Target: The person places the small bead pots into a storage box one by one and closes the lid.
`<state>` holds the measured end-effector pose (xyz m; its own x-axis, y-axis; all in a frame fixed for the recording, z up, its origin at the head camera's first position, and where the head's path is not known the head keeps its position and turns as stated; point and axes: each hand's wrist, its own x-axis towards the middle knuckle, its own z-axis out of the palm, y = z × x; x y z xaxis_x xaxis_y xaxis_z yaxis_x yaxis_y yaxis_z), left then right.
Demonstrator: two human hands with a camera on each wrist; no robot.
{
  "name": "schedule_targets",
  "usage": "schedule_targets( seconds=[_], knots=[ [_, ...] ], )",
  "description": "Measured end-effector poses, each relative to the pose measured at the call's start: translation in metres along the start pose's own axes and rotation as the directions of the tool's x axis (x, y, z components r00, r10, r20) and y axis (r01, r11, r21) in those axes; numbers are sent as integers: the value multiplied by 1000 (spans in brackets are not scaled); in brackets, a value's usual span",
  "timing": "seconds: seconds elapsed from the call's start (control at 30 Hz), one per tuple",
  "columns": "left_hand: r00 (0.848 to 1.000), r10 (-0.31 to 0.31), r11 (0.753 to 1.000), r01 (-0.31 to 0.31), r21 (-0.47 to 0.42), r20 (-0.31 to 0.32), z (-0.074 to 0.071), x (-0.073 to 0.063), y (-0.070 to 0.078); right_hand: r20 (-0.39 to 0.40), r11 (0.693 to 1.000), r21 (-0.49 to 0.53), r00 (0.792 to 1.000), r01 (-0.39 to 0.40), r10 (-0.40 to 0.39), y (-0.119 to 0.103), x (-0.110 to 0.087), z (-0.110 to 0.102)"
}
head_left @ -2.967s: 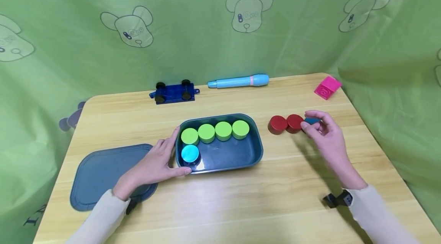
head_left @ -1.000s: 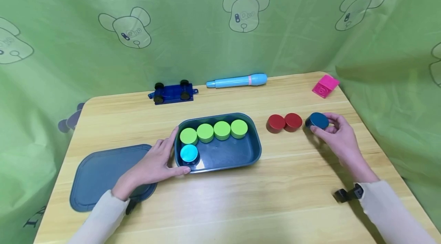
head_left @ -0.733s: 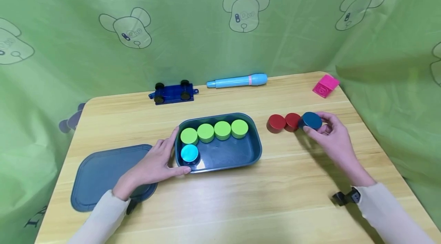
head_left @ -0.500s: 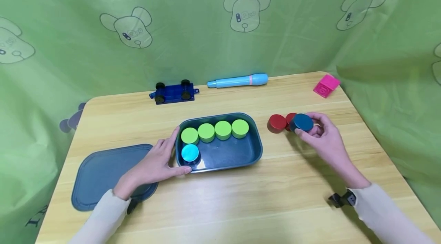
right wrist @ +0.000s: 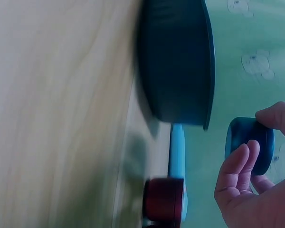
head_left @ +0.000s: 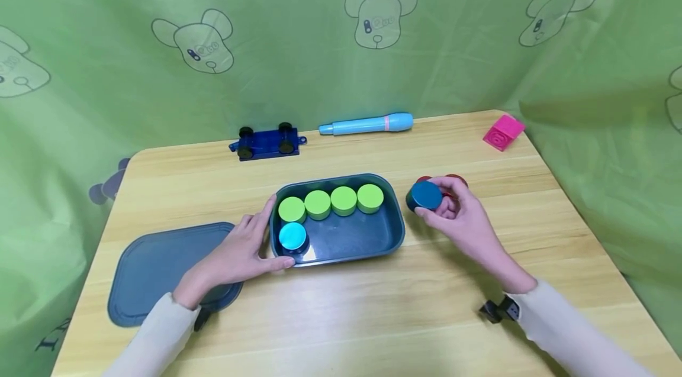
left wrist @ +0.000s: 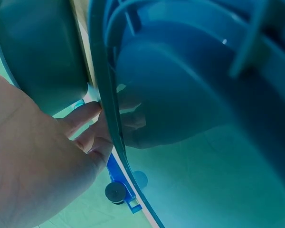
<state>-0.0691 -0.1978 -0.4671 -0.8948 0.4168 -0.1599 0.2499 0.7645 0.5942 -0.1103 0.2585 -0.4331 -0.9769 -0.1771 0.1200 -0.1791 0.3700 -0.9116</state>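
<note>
In the head view my right hand (head_left: 469, 220) pinches a dark blue round disc (head_left: 425, 195) between thumb and fingers. The right wrist view shows that disc (right wrist: 249, 145) held off the table. Behind it stand two red discs (head_left: 455, 177), mostly hidden by the hand and the blue disc. My left hand (head_left: 234, 258) rests against the left end of a dark blue-grey open box (head_left: 346, 250), thumb at the front edge and fingers along the side. Inside the box, a row of several green discs (head_left: 343, 200) lines the back, with one blue disc (head_left: 292, 236) at the front left.
A flat dark lid (head_left: 154, 270) lies left of the box, partly under the left forearm. Along the back edge are a blue wheeled toy chassis (head_left: 269, 144) and a light blue toy microphone (head_left: 367, 124). A pink block (head_left: 503, 132) sits at the back right. Green curtain surrounds the table.
My right hand has taken hold of the dark blue disc and carried it leftward past the red discs, close to the box. The left hand stays at the box.
</note>
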Motion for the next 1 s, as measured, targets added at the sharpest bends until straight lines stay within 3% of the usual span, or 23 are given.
schedule_targets(
  seconds=[0.57,0.87,1.0],
  knots=[
    [1000,10,1000,-10,4,-5,-1,1,0,199,999,-27,979,-29,33,-27,11,58],
    [1000,2,1000,-2,5,5,-2,2,0,263,994,-106,965,34,-5,-31,13,89],
    [1000,0,1000,0,6,6,-3,1,1,320,987,-146,947,67,-17,-37,15,102]
  ],
)
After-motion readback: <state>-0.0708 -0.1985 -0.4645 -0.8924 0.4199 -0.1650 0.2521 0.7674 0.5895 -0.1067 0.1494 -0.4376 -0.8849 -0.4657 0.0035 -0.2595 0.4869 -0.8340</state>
